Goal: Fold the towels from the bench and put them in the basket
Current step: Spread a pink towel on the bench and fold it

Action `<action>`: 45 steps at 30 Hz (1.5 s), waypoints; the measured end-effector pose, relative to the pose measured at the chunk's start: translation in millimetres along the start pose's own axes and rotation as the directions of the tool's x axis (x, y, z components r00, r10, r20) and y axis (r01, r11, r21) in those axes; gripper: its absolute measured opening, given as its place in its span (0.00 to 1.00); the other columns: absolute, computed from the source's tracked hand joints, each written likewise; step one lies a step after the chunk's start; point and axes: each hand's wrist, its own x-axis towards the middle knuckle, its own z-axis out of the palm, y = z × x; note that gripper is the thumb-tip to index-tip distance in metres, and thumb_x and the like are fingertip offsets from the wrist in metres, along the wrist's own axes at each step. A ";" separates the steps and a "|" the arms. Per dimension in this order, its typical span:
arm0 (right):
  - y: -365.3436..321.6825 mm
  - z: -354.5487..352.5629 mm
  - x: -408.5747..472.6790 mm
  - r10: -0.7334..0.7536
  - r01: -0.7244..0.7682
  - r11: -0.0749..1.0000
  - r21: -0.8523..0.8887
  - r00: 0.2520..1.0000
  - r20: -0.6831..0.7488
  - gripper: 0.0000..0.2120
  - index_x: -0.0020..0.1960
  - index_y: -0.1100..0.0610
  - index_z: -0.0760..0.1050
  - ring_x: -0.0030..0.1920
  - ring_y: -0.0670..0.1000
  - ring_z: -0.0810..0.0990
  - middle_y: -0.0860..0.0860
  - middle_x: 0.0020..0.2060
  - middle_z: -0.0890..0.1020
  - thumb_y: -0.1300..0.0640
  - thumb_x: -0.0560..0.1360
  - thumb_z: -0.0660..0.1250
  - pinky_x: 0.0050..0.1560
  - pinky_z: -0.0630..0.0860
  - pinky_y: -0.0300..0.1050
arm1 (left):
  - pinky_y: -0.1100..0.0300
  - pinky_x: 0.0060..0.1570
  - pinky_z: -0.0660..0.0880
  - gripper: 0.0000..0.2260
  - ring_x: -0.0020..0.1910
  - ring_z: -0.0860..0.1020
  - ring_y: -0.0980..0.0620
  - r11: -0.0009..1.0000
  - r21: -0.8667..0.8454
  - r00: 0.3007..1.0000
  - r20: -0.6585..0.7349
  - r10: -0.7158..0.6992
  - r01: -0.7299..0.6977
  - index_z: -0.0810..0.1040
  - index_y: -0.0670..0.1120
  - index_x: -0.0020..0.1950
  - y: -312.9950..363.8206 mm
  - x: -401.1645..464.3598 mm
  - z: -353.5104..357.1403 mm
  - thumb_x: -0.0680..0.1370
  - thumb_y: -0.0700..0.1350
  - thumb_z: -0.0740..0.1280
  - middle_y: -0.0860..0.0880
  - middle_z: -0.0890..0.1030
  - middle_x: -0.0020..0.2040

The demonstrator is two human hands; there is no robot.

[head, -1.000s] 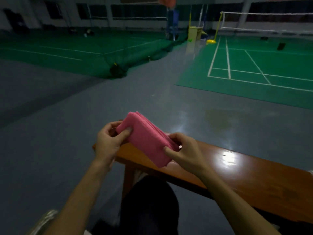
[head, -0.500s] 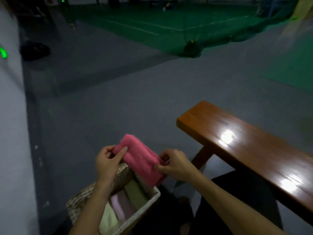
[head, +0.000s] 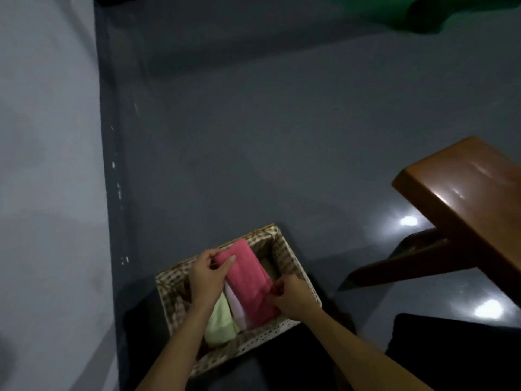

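A folded pink towel (head: 248,280) is partly down inside the woven basket (head: 284,249) on the floor. My left hand (head: 207,277) grips its far end, thumb on top. At the towel's near end, my right hand (head: 290,294) pinches the fabric. Beside it in the basket stand a pale green towel (head: 220,320) and a light pink towel (head: 236,304), both folded. Another pale towel (head: 269,268) shows dimly on the pink one's right.
The wooden bench (head: 468,198) juts in from the right, its top bare and shiny, with a dark leg below. A grey wall (head: 48,165) runs along the left. Grey floor lies beyond the basket. My dark-clothed legs are at the bottom.
Both hands carried the pink towel from above the bench leftward and down into the basket. The view swung from the court down to the floor.
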 end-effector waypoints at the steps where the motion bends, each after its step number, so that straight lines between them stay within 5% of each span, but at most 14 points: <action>1: 5.7 6.0 9.1 0.034 -0.034 0.999 0.000 0.999 0.009 0.17 0.35 0.56 0.75 0.32 0.47 0.75 0.46 0.28 0.75 0.47 0.72 0.75 0.29 0.66 0.38 | 0.54 0.48 0.81 0.11 0.47 0.84 0.53 1.000 0.016 1.000 0.009 0.004 -0.004 0.83 0.49 0.50 -11.2 4.8 9.0 0.73 0.45 0.82 0.52 0.86 0.46; 6: 34.4 26.8 54.9 0.139 -0.138 0.990 -0.023 0.988 0.071 0.14 0.34 0.53 0.73 0.39 0.50 0.76 0.45 0.31 0.76 0.52 0.74 0.74 0.38 0.66 0.41 | 0.58 0.46 0.75 0.09 0.46 0.81 0.56 0.994 0.109 0.997 0.070 -0.029 0.022 0.80 0.52 0.49 -53.7 21.5 58.1 0.75 0.45 0.79 0.56 0.83 0.45; 9: 57.9 44.5 80.3 0.199 -0.202 0.979 0.025 0.976 0.087 0.10 0.41 0.57 0.80 0.42 0.53 0.78 0.51 0.38 0.80 0.52 0.75 0.75 0.42 0.72 0.45 | 0.57 0.49 0.76 0.13 0.49 0.81 0.54 0.984 0.147 0.982 0.140 -0.123 0.102 0.80 0.54 0.52 -85.4 32.2 85.5 0.73 0.45 0.80 0.55 0.84 0.49; 12: 79.5 63.2 98.3 0.282 -0.292 0.954 0.070 0.951 0.123 0.20 0.59 0.66 0.79 0.55 0.59 0.82 0.60 0.51 0.83 0.51 0.77 0.74 0.52 0.74 0.48 | 0.59 0.57 0.76 0.20 0.59 0.81 0.50 0.966 0.085 0.944 0.204 -0.258 0.246 0.80 0.45 0.63 -114.8 42.2 112.0 0.73 0.38 0.80 0.48 0.83 0.59; 16: 92.0 81.0 119.9 0.344 -0.376 0.921 0.104 0.909 0.236 0.42 0.76 0.66 0.68 0.73 0.61 0.73 0.61 0.72 0.75 0.39 0.72 0.70 0.71 0.69 0.48 | 0.60 0.56 0.75 0.24 0.62 0.77 0.49 0.918 0.077 0.899 0.189 -0.396 0.388 0.73 0.37 0.74 -140.5 56.3 139.7 0.78 0.29 0.70 0.45 0.78 0.69; 18: 100.9 91.7 134.4 0.408 -0.442 0.889 0.123 0.884 0.230 0.39 0.77 0.63 0.67 0.75 0.60 0.71 0.59 0.75 0.72 0.41 0.75 0.71 0.74 0.66 0.50 | 0.58 0.61 0.77 0.29 0.68 0.76 0.44 0.894 0.134 0.876 0.179 -0.447 0.428 0.66 0.40 0.81 -151.0 61.8 152.4 0.79 0.27 0.63 0.41 0.74 0.75; 21: 110.0 100.0 149.7 0.462 -0.494 0.857 0.148 0.863 0.203 0.20 0.73 0.59 0.71 0.69 0.59 0.74 0.58 0.72 0.74 0.51 0.84 0.65 0.70 0.68 0.50 | 0.49 0.79 0.63 0.27 0.80 0.64 0.41 0.842 0.188 0.845 0.089 -0.527 0.506 0.53 0.41 0.85 -163.3 66.5 167.5 0.86 0.33 0.54 0.41 0.61 0.82; 25: 123.8 106.4 160.9 0.449 -0.471 0.864 0.178 0.880 0.153 0.10 0.63 0.60 0.74 0.55 0.55 0.73 0.59 0.66 0.77 0.57 0.85 0.62 0.59 0.69 0.47 | 0.51 0.80 0.60 0.23 0.79 0.64 0.43 0.868 0.217 0.887 0.023 -0.461 0.446 0.56 0.43 0.84 -173.6 70.7 177.5 0.89 0.46 0.48 0.47 0.63 0.81; 31: 115.9 95.6 145.1 0.290 -0.304 0.944 0.126 0.950 0.117 0.11 0.66 0.60 0.74 0.59 0.59 0.77 0.60 0.66 0.78 0.62 0.84 0.62 0.57 0.69 0.43 | 0.57 0.72 0.68 0.29 0.75 0.70 0.44 0.902 0.206 0.889 0.189 -0.418 0.380 0.65 0.41 0.81 -170.0 61.4 154.7 0.80 0.27 0.61 0.44 0.72 0.75; 34: 106.0 83.4 125.4 0.236 -0.248 0.958 0.141 0.967 0.099 0.12 0.66 0.60 0.74 0.60 0.55 0.76 0.58 0.64 0.78 0.61 0.84 0.64 0.59 0.71 0.43 | 0.57 0.72 0.70 0.31 0.74 0.72 0.49 0.937 0.195 0.921 0.209 -0.328 0.289 0.68 0.42 0.80 -166.8 48.3 140.8 0.78 0.30 0.69 0.47 0.74 0.74; 37: 89.7 66.3 105.4 0.157 -0.176 0.970 0.166 0.980 0.118 0.16 0.68 0.58 0.73 0.64 0.56 0.79 0.56 0.63 0.80 0.61 0.81 0.68 0.66 0.76 0.53 | 0.58 0.68 0.73 0.29 0.67 0.74 0.52 0.951 0.119 0.931 0.202 -0.305 0.286 0.72 0.44 0.77 -146.7 30.0 127.6 0.77 0.36 0.76 0.51 0.75 0.69; 41: 65.8 30.7 67.5 0.089 -0.096 0.979 0.179 0.995 0.045 0.15 0.66 0.54 0.75 0.54 0.51 0.80 0.50 0.52 0.81 0.60 0.80 0.70 0.55 0.77 0.46 | 0.61 0.54 0.81 0.22 0.54 0.84 0.54 0.982 0.009 0.957 0.221 -0.186 0.189 0.80 0.46 0.67 -99.2 2.1 113.1 0.75 0.38 0.79 0.49 0.83 0.62; 45: 45.2 -21.5 16.3 -0.013 0.014 0.980 0.198 1.000 -0.009 0.09 0.59 0.48 0.76 0.52 0.50 0.81 0.48 0.49 0.83 0.59 0.81 0.69 0.50 0.77 0.41 | 0.60 0.52 0.81 0.12 0.50 0.85 0.56 0.998 -0.048 0.970 0.241 -0.024 0.037 0.83 0.46 0.57 -22.5 -32.4 98.2 0.76 0.39 0.78 0.52 0.87 0.52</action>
